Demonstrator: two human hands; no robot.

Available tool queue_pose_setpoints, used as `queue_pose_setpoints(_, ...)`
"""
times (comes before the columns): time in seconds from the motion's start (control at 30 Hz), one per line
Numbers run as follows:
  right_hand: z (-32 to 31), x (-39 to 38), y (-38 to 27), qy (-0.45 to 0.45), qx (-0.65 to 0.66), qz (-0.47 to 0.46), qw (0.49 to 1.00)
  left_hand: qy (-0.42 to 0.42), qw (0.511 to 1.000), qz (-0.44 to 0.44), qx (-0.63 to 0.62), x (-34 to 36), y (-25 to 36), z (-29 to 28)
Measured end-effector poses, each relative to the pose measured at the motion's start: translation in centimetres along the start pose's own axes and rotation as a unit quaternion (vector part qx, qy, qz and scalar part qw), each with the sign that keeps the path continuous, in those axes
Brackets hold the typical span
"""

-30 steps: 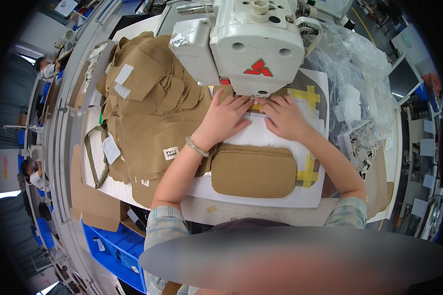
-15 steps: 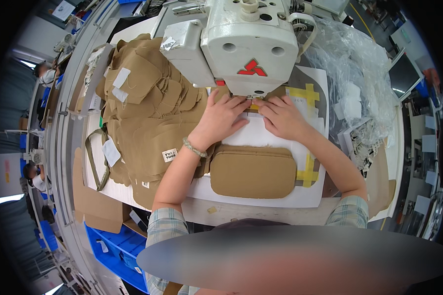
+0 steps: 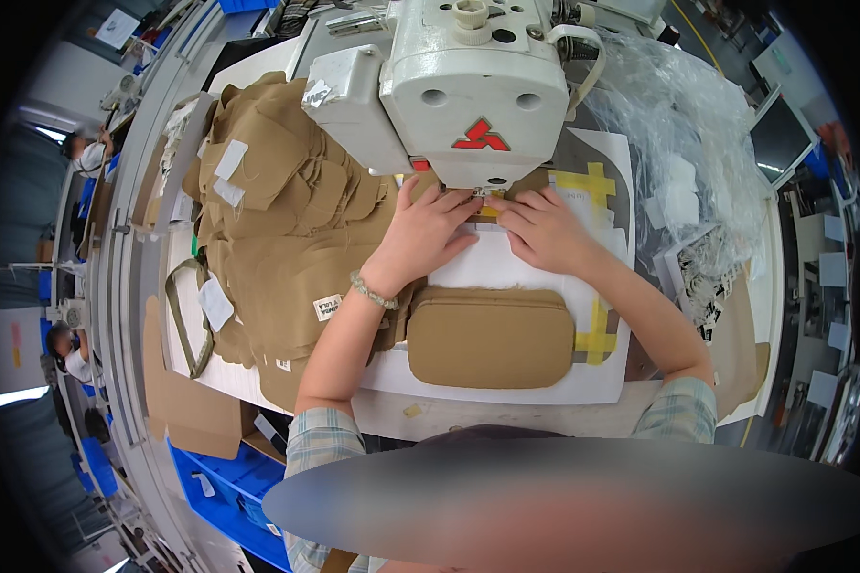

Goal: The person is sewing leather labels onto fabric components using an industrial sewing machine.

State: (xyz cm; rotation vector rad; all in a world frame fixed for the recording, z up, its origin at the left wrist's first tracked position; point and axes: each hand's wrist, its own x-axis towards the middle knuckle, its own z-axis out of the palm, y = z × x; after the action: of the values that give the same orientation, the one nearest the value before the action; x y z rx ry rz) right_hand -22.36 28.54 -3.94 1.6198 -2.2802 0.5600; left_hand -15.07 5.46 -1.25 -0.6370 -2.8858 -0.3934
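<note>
Your left hand [image 3: 425, 239] and right hand [image 3: 554, 239] both lie palm down and open, fingers spread and pointing inward, their tips nearly meeting just below the white sewing machine head [image 3: 473, 115]. They rest at the near edge of a brown piece [image 3: 537, 181] under that head, mostly hidden; whether your fingertips pinch it, you cannot tell from here. Nearer you, a neat stack of rounded brown panels [image 3: 490, 342] sits on a white sheet [image 3: 597, 387] with yellow tape [image 3: 597, 339]. Left of your forearm, a loose heap of brown cut pieces [image 3: 268, 272] covers the bench [image 3: 583, 416], beside a green strap [image 3: 182, 334]; crumpled clear plastic [image 3: 688, 124] lies right.
</note>
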Motion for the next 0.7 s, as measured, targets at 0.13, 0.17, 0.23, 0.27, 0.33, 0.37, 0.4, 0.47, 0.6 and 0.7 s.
queue_pose_setpoints(0.13,0.1,-0.2,0.2,0.042,0.009,-0.013,0.999,-0.021,1.0,-0.001,0.009,0.2,-0.4,-0.2)
queue_pose_setpoints(0.17,0.0,-0.3,0.4,0.043,0.009,-0.013,0.999,-0.033,0.999,-0.005,0.002,0.2,-0.4,-0.3)
queue_pose_setpoints(0.23,-0.2,-0.4,1.0,0.086,0.008,0.0,0.996,-0.034,0.999,-0.007,0.005,0.6,-0.8,-0.3)
queue_pose_setpoints(0.27,-0.3,-0.3,1.2,0.087,0.008,0.0,0.996,-0.035,0.999,-0.009,0.008,0.7,-1.0,-0.3)
queue_pose_setpoints(0.33,-0.3,-0.1,1.6,0.097,0.028,-0.003,0.995,-0.039,0.999,-0.014,0.0,0.7,-1.3,0.0)
queue_pose_setpoints(0.37,-0.3,0.0,1.8,0.098,0.027,-0.002,0.995,-0.044,0.999,-0.02,-0.008,0.8,-1.5,0.2)
queue_pose_setpoints(0.4,-0.3,0.1,1.9,0.108,0.04,0.002,0.993,-0.044,0.999,-0.018,-0.007,0.8,-1.7,0.3)
queue_pose_setpoints(0.47,-0.3,0.3,1.8,0.118,0.056,0.005,0.991,-0.047,0.998,-0.026,-0.019,0.6,-1.8,0.3)
queue_pose_setpoints(0.6,-0.4,0.3,1.4,0.125,0.068,-0.002,0.99,-0.045,0.998,-0.023,-0.025,0.7,-1.5,0.3)
queue_pose_setpoints(0.7,-0.4,0.3,1.3,0.117,0.066,0.002,0.991,-0.056,0.998,-0.032,-0.017,0.7,-1.1,0.0)
